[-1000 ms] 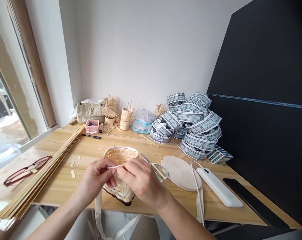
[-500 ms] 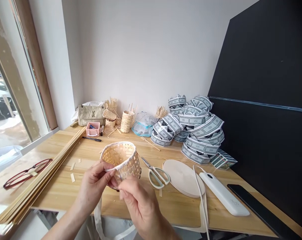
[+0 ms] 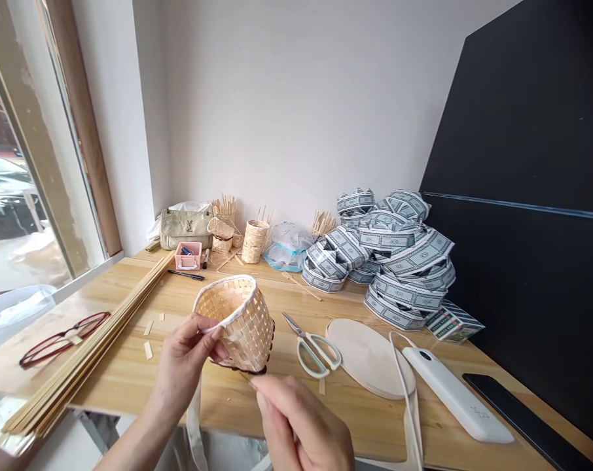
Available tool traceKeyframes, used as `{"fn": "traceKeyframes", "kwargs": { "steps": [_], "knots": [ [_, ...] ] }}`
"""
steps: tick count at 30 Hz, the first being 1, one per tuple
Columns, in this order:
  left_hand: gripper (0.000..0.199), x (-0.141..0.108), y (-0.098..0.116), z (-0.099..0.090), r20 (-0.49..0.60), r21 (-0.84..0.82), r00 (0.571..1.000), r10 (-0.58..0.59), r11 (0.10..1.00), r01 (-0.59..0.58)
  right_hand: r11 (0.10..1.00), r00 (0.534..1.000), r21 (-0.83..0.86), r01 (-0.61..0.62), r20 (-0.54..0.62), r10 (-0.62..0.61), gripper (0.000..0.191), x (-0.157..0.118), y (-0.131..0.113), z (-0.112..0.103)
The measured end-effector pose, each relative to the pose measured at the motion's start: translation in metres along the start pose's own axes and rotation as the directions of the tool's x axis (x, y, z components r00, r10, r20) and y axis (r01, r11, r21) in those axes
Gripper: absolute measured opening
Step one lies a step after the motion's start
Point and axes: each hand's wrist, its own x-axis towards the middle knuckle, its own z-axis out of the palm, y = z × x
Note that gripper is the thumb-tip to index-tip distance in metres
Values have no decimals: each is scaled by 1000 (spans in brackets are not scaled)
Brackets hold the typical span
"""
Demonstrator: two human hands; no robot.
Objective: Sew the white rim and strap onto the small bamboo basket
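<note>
My left hand pinches the near rim of a small woven basket, its thumb and fingers closed on the edge. White fabric tape wraps the basket's rim, and dark stitching runs round its base. The basket tilts, with its mouth toward the upper left. Below my left hand a loose length of white tape hangs past the table edge. My right hand is closed in a pinch just below and right of the basket, apart from it. Something thin shows at its fingertips, too small to name.
Scissors lie right of the basket, beside a roll of cream tape. A white power bank with a cable is farther right. Bamboo strips and red glasses lie left. Patterned ribbon rolls are piled at the back.
My right hand has drawn away from the basket's rim, down and to the right. The basket has turned and tilted in my left hand, showing more of its side. The view has shifted slightly.
</note>
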Motion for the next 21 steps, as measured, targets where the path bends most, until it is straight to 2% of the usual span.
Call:
{"fn": "traceKeyframes", "kwargs": {
  "steps": [5, 9, 15, 21],
  "knots": [
    [12, -7, 1, 4, 0, -128, 1000, -5, 992, 5, 981, 998, -185, 56, 13, -54, 22, 13, 14, 12],
    [9, -9, 3, 5, 7, -138, 1000, 2, 990, -1, 956, 997, -283, 77, 9, -78, 25, 17, 15, 20],
    [8, -11, 5, 5, 26, -146, 1000, 4, 989, 0, 945, 987, -285, 159, 43, -153, 30, 16, 14, 22],
    [7, -11, 7, 6, 30, -153, 1000, 4, 988, 1, 938, 982, -294, 186, 65, -175, 30, 15, 18, 20]
  ]
}}
